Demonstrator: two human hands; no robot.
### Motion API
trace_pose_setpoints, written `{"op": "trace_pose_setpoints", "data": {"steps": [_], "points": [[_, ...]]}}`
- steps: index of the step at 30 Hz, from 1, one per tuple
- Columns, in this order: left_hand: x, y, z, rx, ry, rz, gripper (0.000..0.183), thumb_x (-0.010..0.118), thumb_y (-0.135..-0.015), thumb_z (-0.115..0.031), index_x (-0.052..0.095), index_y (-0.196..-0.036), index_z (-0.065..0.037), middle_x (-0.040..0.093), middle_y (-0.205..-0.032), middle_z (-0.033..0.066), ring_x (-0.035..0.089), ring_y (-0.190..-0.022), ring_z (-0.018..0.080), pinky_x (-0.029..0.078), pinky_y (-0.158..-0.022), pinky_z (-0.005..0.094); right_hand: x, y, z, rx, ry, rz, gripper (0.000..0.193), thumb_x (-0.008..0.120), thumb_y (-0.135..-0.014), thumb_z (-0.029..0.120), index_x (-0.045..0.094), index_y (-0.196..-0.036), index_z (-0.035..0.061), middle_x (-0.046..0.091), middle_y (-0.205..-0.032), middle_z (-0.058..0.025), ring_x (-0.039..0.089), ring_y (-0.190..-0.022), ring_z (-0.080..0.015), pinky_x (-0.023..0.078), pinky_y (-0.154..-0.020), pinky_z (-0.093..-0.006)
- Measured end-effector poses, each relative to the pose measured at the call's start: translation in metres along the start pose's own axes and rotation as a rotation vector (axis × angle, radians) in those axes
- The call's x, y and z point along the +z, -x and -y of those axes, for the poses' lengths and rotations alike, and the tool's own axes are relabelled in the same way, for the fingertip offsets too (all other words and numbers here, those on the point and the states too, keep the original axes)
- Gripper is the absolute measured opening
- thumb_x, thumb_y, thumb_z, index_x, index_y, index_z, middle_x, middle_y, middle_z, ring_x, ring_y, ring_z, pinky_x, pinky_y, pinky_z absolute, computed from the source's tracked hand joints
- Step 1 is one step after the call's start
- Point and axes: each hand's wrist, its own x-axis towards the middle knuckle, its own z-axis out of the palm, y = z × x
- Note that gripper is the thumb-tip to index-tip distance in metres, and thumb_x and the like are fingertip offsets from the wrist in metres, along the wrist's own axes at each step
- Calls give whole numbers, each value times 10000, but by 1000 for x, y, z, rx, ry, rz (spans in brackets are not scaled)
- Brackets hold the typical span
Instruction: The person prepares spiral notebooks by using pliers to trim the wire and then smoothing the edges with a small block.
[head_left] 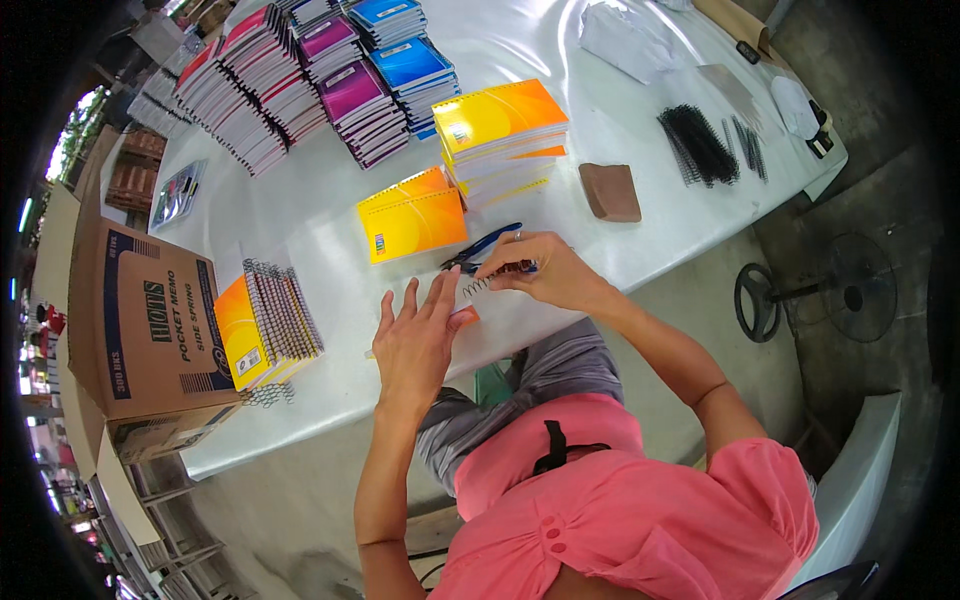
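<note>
Near the front edge of the table, my left hand (413, 340) lies with its fingers spread over a small memo pad (463, 319). Only an orange corner of that pad shows; the rest is hidden under the hand. My right hand (548, 268) pinches a dark spiral binding wire (477, 287), its coil pointing toward the pad beside my left fingertips. Blue-handled pliers (488, 242) lie just beyond both hands. Past them stand yellow-orange memo pads (415, 228) in a low pile, next to a taller stack of the same kind (502, 120).
Spiral-bound memo pads (270, 325) stand at left beside a cardboard box (150, 320). Stacks of blue (412, 62), purple (355, 95) and red (250, 35) pads fill the far left. A brown block (609, 192) and loose black coils (698, 145) lie on the right.
</note>
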Motion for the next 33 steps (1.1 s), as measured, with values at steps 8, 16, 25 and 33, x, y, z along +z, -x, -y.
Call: {"op": "trace_pose_setpoints", "data": {"steps": [8, 16, 25, 33], "points": [[4, 0, 3, 1, 13, -10, 567, 597, -916, -310, 425, -1445, -194, 612, -1311, 61, 573, -1211, 319, 386, -1060, 501, -18, -3, 12, 160, 110, 321, 152, 674, -824, -18, 687, -967, 30, 650, -871, -97, 604, -760, -188, 475, -640, -330], [0, -4, -2, 37, 99, 6, 574, 628, -895, -349, 454, -1422, -201, 618, -1301, 53, 597, -1181, 298, 513, -901, 416, -5, 6, 23, -47, 547, 291, 174, 620, -901, 180, 555, -1011, 63, 591, -889, -120, 608, -804, -358, 479, -715, -447], [-12, -4, -4, 10, 63, 210, 513, 649, -869, -350, 522, -1362, -289, 578, -1365, 2, 605, -1183, 257, 564, -744, 386, -2, 10, 36, -42, 478, 391, 141, 656, -866, 122, 622, -957, 19, 620, -1007, -140, 614, -953, -331, 492, -787, -448], [-12, 8, -1, 204, 77, 304, 659, 621, -810, -499, 447, -1421, -327, 570, -1374, -20, 580, -1217, 279, 563, -772, 402, -176, 18, -18, 239, 893, 172, 603, 844, -541, 23, 528, -1051, 91, 473, -1356, -83, 428, -1248, -325, 388, -1009, -419]]}}
